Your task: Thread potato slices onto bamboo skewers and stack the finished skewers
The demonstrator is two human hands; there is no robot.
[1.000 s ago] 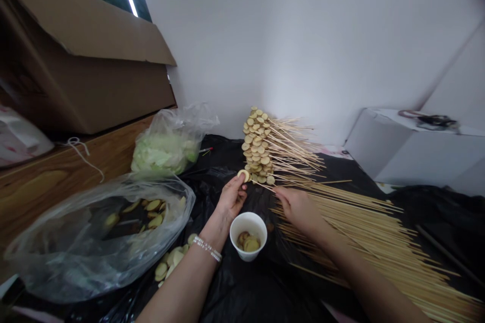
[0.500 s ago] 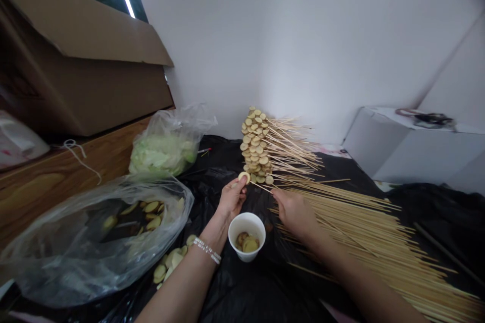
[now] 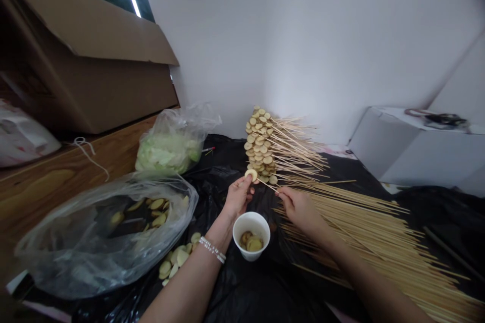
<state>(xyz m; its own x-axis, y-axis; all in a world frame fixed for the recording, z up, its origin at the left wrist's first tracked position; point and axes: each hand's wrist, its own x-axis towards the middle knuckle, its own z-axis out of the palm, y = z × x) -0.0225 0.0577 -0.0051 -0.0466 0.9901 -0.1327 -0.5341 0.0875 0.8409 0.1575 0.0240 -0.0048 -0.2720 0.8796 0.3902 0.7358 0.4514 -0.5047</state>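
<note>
a: what is held by the left hand (image 3: 239,198)?
b: 1 pale round slice (image 3: 250,175) is pinched there, the thumb being pressed on its face. the slice is carried at the fingertips, at the far end of the hand.
a: and by the right hand (image 3: 299,208)?
b: 1 thin skewer (image 3: 268,184) is gripped between thumb and curled fingers. it is pointed leftward and slightly away, and its far end is brought up to the slice. whether the slice has been pierced cannot be told.
a: so where is the slice placed relative to the right hand?
b: to its left and a little farther off, with the 2 hands being spanned by the skewer.
a: what is seen around them?
b: just beyond the slice, a pile of threaded slices (image 3: 261,146) is stacked, its sticks being pointed rightward. a white cup (image 3: 247,256) with a few slices inside is stood upright, nearer than both hands. loose skewers (image 3: 364,232) are spread beneath the right forearm. beside the left forearm, more slices (image 3: 175,261) are heaped on black plastic (image 3: 246,298), next to an open clear bag (image 3: 87,257).
</note>
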